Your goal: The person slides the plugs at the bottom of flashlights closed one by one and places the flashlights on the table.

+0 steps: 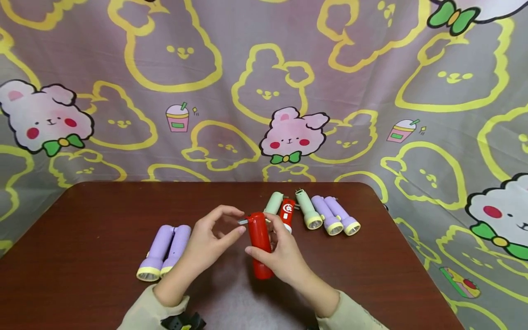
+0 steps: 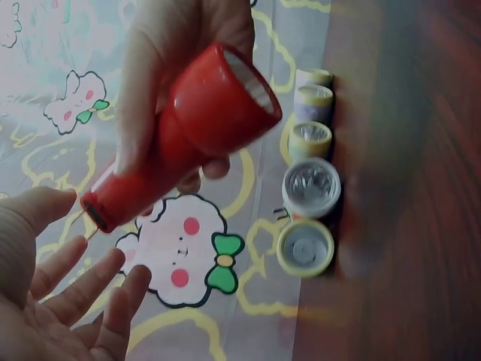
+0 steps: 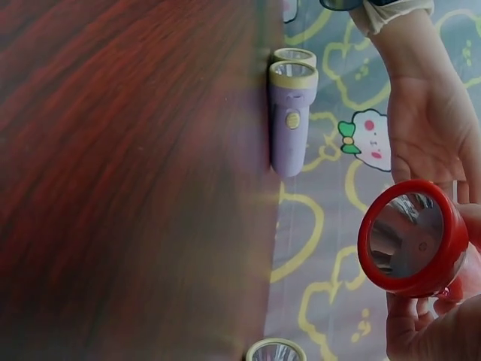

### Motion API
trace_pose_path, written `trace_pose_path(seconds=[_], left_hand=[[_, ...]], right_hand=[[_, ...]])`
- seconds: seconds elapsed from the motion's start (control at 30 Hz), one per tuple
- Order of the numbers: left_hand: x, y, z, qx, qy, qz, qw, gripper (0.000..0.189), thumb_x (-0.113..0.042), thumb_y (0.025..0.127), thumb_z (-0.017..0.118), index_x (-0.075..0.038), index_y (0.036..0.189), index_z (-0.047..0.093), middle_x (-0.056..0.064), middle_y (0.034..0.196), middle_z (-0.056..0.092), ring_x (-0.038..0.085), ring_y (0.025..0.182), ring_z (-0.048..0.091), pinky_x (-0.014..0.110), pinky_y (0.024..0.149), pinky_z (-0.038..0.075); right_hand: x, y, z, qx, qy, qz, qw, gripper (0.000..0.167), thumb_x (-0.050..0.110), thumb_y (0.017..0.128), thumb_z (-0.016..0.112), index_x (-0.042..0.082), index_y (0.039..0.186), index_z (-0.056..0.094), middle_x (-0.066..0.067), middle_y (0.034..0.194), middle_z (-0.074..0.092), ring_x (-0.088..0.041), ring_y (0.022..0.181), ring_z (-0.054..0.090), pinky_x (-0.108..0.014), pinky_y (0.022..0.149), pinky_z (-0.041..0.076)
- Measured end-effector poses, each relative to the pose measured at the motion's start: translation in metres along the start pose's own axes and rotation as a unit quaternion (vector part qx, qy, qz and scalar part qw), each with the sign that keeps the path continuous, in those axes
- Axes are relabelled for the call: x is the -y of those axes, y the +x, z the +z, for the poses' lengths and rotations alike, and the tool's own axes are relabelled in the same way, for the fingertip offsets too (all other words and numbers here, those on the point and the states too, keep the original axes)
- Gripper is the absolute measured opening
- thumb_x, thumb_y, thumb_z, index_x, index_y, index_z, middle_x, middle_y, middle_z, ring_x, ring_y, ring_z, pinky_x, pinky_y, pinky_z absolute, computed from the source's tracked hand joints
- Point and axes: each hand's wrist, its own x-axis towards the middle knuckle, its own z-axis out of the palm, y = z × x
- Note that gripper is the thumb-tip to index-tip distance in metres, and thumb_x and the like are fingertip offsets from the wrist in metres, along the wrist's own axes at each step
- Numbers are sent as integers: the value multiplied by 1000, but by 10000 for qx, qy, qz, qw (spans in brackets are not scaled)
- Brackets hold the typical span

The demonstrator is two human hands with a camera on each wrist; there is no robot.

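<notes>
A red flashlight (image 1: pixel 260 243) is held above the table in my right hand (image 1: pixel 284 252), thumb on the near side and fingers behind. Metal plug prongs (image 1: pixel 243 221) stick out from its tail end toward my left hand (image 1: pixel 212 236). The left thumb and index finger are parted around the prongs; the left wrist view shows the fingertips close to them, and whether they touch I cannot tell. In the right wrist view the flashlight's round reflector head (image 3: pixel 413 239) faces the camera.
Two purple flashlights (image 1: pixel 158 250) lie left on the brown table (image 1: pixel 82 256). At the back right lie a red-and-white flashlight (image 1: pixel 286 213), green flashlights (image 1: pixel 307 206) and more purple flashlights (image 1: pixel 327 213). A patterned cloth (image 1: pixel 231 91) hangs behind the table.
</notes>
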Motion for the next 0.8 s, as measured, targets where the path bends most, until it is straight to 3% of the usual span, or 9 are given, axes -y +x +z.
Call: trace_pose_path(seconds=[0.3,0.5,0.67,0.8], left_hand=[[-7,4,16,-126,-153,-367,9991,36,-16,82,82,-15,114,64,4,109,71,29,95,67,26,64,57],[-7,6,20,-120,-315,-486,9983,40,-16,81,83,-14,115,62,7,113,71,23,93,74,24,72,59],[-7,8,20,-4,-543,-499,9973,38,-13,83,81,-12,116,61,10,115,70,22,90,75,29,76,61],[-7,10,18,119,-757,-488,9959,38,-12,85,79,-10,118,61,13,118,69,21,86,74,32,77,61]], right_hand=[[1,1,2,-288,-198,-35,9994,74,15,77,85,12,141,47,-10,108,62,-16,80,60,-24,70,54],[3,1,3,-381,-186,-84,9991,73,13,76,86,12,139,49,-9,106,63,-13,78,60,-24,70,53],[2,1,2,-266,-86,-115,9995,75,12,77,85,11,141,46,-10,106,66,-13,78,59,-23,70,53],[0,0,-1,23,179,-136,9997,76,10,80,81,9,145,40,-14,116,68,-17,83,61,-23,73,54]])
